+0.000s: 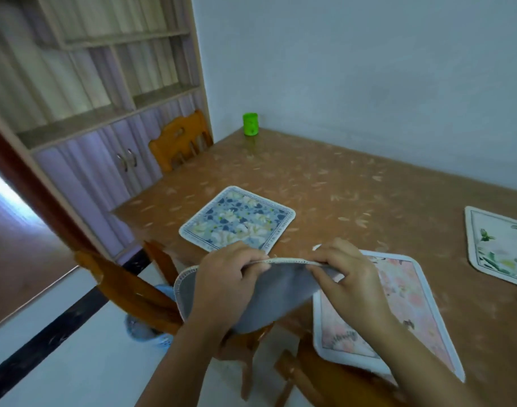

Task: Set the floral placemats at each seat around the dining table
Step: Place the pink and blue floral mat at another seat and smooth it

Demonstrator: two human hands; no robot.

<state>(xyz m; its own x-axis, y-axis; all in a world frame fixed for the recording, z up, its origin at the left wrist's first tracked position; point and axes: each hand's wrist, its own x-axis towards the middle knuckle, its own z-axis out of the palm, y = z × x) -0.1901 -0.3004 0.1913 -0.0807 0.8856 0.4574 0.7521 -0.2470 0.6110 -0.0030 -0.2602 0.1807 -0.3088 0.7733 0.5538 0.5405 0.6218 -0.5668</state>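
Two bare forearms reach in from the bottom edge. The left hand [222,286] and the right hand [348,277] together hold a grey-backed placemat with a stitched cream border [277,298], raised above the near edge of the table with its plain underside facing the camera. Each hand's fingers are curled closed over the mat's top edge, gripping it, with the hands a little apart.

Just beneath the right hand, a pale pink floral placemat with a white border [404,306] lies flat on the brown table covered in a leaf-patterned cloth [354,186], one corner hanging over the near edge. Below and to the left stand orange-brown wooden chairs [128,292], pushed up to the table's near side, over a white tiled floor with a dark stripe [45,342].

Just beyond the hands, a blue-and-cream floral placemat with rounded corners [236,220] lies flat near the table's left corner. At the far right edge, a white placemat with green leaves and lettering [498,245] is partly cut off by the frame.

Farther back, another orange-brown wooden chair [178,139] sits at the table's left end. A small bright green cylindrical container [250,124] stands at the far corner against a pale blue-white wall [368,69]. On the left rises a light wood shelving unit with lilac cupboard doors [98,113].
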